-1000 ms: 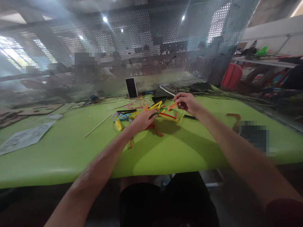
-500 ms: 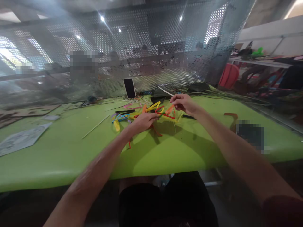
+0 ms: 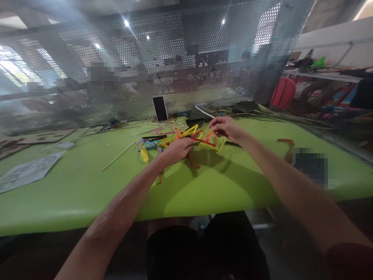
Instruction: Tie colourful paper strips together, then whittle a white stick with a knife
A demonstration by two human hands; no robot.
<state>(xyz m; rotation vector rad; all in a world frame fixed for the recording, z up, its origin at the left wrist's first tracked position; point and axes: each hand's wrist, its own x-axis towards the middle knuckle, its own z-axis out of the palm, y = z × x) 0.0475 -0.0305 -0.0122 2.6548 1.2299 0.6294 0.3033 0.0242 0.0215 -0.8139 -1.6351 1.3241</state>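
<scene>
A tangled heap of coloured strips, with yellow strips (image 3: 189, 132), blue strips (image 3: 151, 144) and red strips (image 3: 208, 142) among them, lies on the green tabletop (image 3: 186, 194). My left hand (image 3: 178, 150) is low over the heap, fingers drawn together. A green strip (image 3: 199, 141) shows right by its fingertips; what they grip is hidden. At the heap's right side my right hand (image 3: 225, 128) is closed in a pinch on an orange strip (image 3: 209, 136), which hangs down from the fingertips. Another orange strip (image 3: 178, 134) stands up behind my left hand.
A dark-screened phone or tablet (image 3: 160, 108) leans upright at the back, before a perforated metal screen (image 3: 186, 85). A thin stick (image 3: 119, 156) and a drawing on paper (image 3: 32, 171) lie left. Dark strips (image 3: 247, 107) lie at the back right, an orange-brown strip (image 3: 285, 140) nearer.
Hardly anything differs. The view has shifted very slightly, and both hands keep their places at the heap, the right one still on the orange strip.
</scene>
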